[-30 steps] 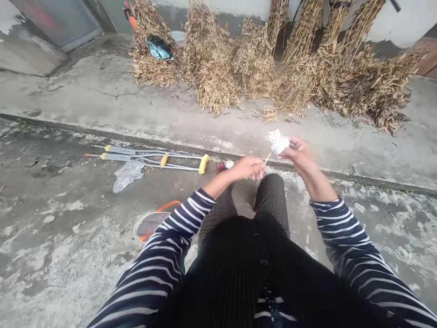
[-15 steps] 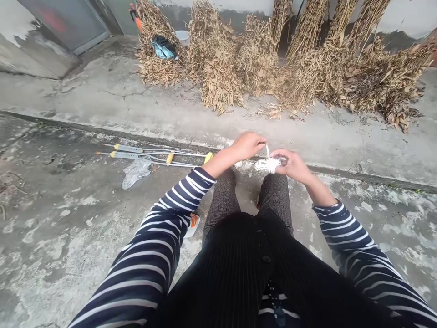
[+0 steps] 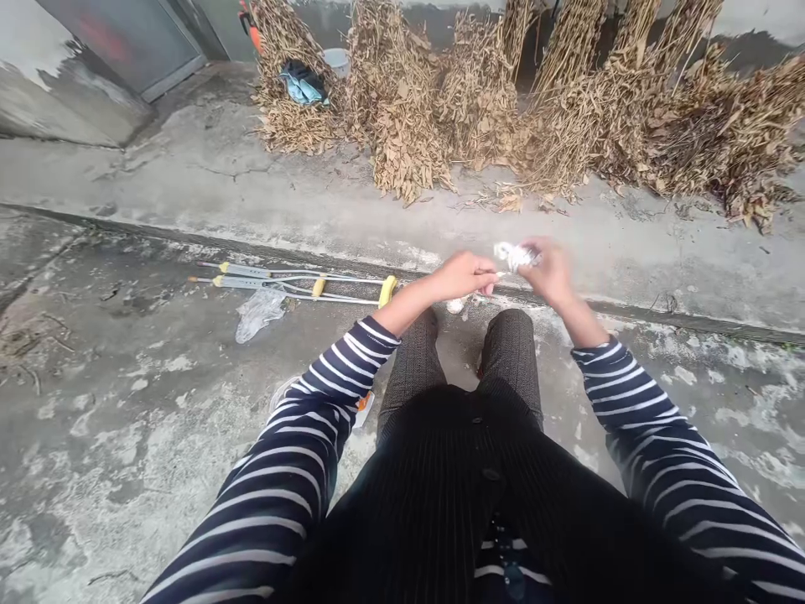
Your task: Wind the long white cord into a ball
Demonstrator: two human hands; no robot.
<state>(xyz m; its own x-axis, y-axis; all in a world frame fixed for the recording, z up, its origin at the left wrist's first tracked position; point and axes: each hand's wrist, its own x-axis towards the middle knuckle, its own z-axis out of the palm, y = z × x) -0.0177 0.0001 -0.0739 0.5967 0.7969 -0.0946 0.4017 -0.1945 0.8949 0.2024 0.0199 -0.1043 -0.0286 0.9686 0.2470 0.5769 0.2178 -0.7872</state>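
I sit on a concrete floor with my knees (image 3: pixel 509 344) drawn up in front of me. My right hand (image 3: pixel 550 268) is closed round a small white bundle of string (image 3: pixel 511 254), held above my knees. My left hand (image 3: pixel 465 275) is closed in a pinch on the strand that runs from that bundle. The two hands are close together, almost touching. Both arms wear dark sleeves with white stripes.
A pair of metal crutches (image 3: pixel 295 285) with yellow pads lies on the floor to the left, a clear plastic bag (image 3: pixel 257 309) beside them. Bundles of dried plant stalks (image 3: pixel 478 109) lean along the far wall. A low concrete step (image 3: pixel 189 239) crosses ahead. Something white and orange (image 3: pixel 361 407) shows under my left arm.
My right hand has lifted the white bundle up from just above my knees and a little right. My left hand dropped slightly and stays pinched on the strand.
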